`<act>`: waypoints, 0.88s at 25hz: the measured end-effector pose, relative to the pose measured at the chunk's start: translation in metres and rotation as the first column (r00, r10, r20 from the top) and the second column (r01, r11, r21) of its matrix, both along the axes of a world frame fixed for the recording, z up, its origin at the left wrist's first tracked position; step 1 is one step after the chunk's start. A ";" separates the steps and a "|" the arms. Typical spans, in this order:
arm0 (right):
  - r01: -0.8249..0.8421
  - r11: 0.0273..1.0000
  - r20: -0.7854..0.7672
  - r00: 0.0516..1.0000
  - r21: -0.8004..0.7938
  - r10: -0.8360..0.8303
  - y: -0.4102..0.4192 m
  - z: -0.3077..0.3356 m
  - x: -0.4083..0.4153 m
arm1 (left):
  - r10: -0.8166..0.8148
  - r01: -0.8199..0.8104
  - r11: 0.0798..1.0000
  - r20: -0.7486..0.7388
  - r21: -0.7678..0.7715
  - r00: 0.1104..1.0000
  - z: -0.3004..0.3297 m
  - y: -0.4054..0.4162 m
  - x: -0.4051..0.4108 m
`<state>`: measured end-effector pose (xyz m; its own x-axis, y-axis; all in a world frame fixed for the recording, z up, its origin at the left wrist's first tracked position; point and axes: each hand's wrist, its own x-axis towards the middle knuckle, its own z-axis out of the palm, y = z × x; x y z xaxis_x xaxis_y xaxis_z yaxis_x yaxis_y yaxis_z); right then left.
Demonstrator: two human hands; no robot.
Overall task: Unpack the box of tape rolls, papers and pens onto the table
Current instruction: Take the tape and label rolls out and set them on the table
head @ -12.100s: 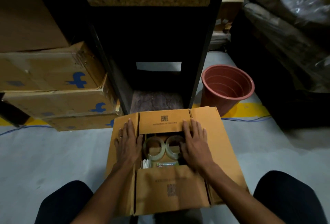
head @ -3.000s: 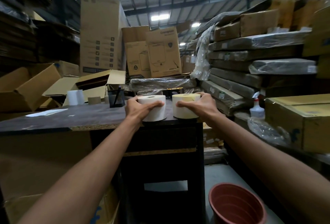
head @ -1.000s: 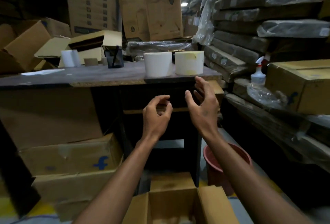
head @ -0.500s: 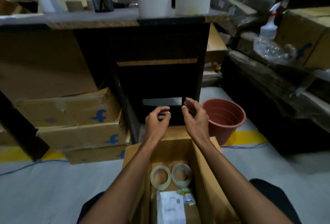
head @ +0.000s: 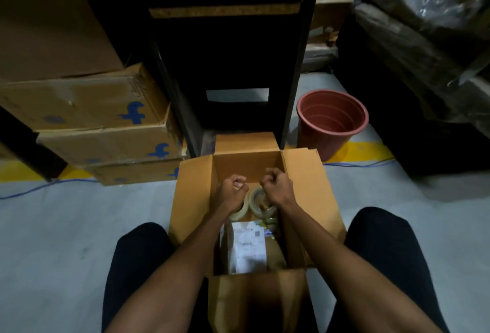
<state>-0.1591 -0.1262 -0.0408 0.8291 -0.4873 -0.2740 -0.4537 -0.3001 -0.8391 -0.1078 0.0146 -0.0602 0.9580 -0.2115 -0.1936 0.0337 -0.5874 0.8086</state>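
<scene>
The open cardboard box (head: 191,200) stands on the floor between my knees. Two clear tape rolls lie at its far end: the left tape roll (head: 241,210) is mostly hidden under my left wrist, while the right tape roll (head: 260,200) shows between my hands. My left hand (head: 231,191) and my right hand (head: 277,187) are both inside the box just above the rolls, fingers curled into fists, with nothing visibly held. Nearer me in the box lies a brown packet with a white printed label (head: 248,248). The table top is out of view.
The dark table frame (head: 225,67) rises just behind the box. A red-brown plastic pot (head: 331,123) stands on the floor to the right. Stacked cartons (head: 92,112) with blue logos sit on the left. A blue cable (head: 31,190) runs along the grey floor.
My view has dropped from the table top to the box. Both hands came down from in front of the table into the box and their fingers have curled into fists.
</scene>
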 end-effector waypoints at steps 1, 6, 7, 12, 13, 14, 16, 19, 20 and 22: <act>-0.020 1.000 -0.063 0.998 0.005 0.020 0.001 -0.012 -0.002 | 0.010 -0.008 0.999 -0.049 0.044 0.999 -0.014 0.003 -0.002; -0.087 0.996 -0.276 0.958 -0.017 0.079 0.011 -0.056 -0.011 | -0.037 0.069 0.982 -0.178 0.177 0.983 -0.046 0.004 -0.007; -0.082 0.997 -0.307 0.948 0.006 0.080 0.014 -0.064 -0.012 | -0.051 0.084 0.978 -0.170 0.191 0.984 -0.049 0.002 -0.007; -0.197 0.979 -0.391 0.906 -0.058 0.159 0.014 -0.090 -0.010 | -0.069 0.108 0.953 -0.144 0.283 0.987 -0.065 -0.006 -0.002; -0.238 0.966 -0.400 0.899 -0.101 0.180 0.010 -0.092 -0.008 | -0.064 0.108 0.943 -0.147 0.313 0.987 -0.071 -0.007 0.002; -0.284 0.948 -0.416 0.886 -0.144 0.202 0.006 -0.094 -0.005 | -0.053 0.104 0.931 -0.152 0.349 0.987 -0.075 -0.008 0.006; -0.363 0.905 -0.447 0.863 -0.223 0.237 0.000 -0.101 0.002 | -0.052 0.115 0.904 -0.162 0.412 0.985 -0.082 -0.009 0.016; -0.535 0.773 -0.498 0.800 -0.341 0.334 -0.005 -0.114 0.015 | -0.090 0.177 0.880 -0.211 0.441 0.973 -0.093 -0.009 0.029; -0.590 0.718 -0.512 0.774 -0.368 0.373 -0.007 -0.118 0.020 | -0.105 0.205 0.874 -0.240 0.441 0.965 -0.097 -0.009 0.032; -0.658 0.624 -0.530 0.737 -0.422 0.420 -0.011 -0.124 0.031 | -0.125 0.256 0.852 -0.296 0.458 0.947 -0.106 -0.009 0.039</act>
